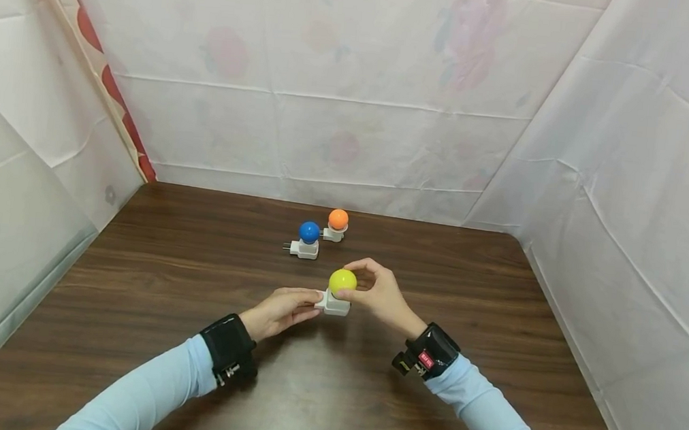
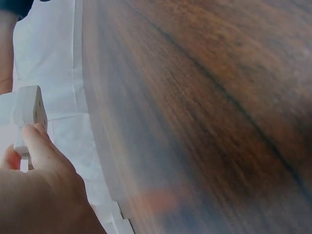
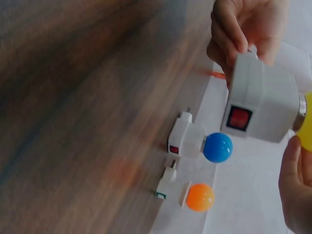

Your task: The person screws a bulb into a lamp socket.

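My left hand [image 1: 283, 311] [image 2: 44, 190] grips the plug end of a white plug-in bulb socket [image 1: 336, 306] [image 3: 265, 100] between thumb and fingers. A yellow bulb [image 1: 342, 281] [image 3: 307, 129] sits upright on that socket in the head view, its metal collar showing at the joint in the right wrist view. Thumb and fingers of my right hand [image 1: 382, 293] [image 3: 298, 190] pinch the bulb from the right. The socket's side carries a red switch [image 3: 239, 118]. In the left wrist view the socket [image 2: 30, 105] shows small holes in one face.
Farther back on the dark wooden table [image 1: 192, 263] stand two more white sockets, one with a blue bulb [image 1: 309, 232] [image 3: 218, 147], the other with an orange bulb [image 1: 338, 218] [image 3: 200, 197]. White sheeting [image 1: 338, 146] hangs behind the table and along both sides.
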Demonstrator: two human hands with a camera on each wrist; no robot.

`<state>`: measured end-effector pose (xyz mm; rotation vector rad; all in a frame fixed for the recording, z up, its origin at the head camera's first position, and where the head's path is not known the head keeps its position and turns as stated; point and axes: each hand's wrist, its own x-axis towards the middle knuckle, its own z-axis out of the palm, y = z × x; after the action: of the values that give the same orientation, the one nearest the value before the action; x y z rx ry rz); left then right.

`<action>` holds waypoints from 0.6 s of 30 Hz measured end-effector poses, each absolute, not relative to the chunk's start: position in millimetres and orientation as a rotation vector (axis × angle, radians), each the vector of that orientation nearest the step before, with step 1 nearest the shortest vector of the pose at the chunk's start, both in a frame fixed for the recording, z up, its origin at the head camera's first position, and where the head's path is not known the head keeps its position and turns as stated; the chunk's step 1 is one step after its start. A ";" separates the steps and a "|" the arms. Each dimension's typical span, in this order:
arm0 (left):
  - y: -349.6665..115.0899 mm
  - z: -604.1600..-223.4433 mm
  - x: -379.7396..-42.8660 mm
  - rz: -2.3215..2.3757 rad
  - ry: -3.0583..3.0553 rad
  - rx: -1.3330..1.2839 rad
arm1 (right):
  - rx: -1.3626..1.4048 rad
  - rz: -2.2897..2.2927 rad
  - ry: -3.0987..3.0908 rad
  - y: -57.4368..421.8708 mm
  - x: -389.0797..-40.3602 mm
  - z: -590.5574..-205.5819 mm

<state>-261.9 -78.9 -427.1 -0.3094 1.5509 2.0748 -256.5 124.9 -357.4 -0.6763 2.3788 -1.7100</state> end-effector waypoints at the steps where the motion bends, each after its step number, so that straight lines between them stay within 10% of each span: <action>1: -78.9 -426.9 -261.8 2.077 1.548 -0.312 | -0.666 -1.722 2.383 124.2 -255.8 -358.4; 18: -79.5 -428.4 -263.6 2.030 1.568 -0.296 | -0.769 -1.627 2.315 133.8 -275.4 -385.8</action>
<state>-263.6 -79.5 -428.4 -0.2956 1.5678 2.0296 -275.4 133.8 -385.8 -0.7687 2.3151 -1.6273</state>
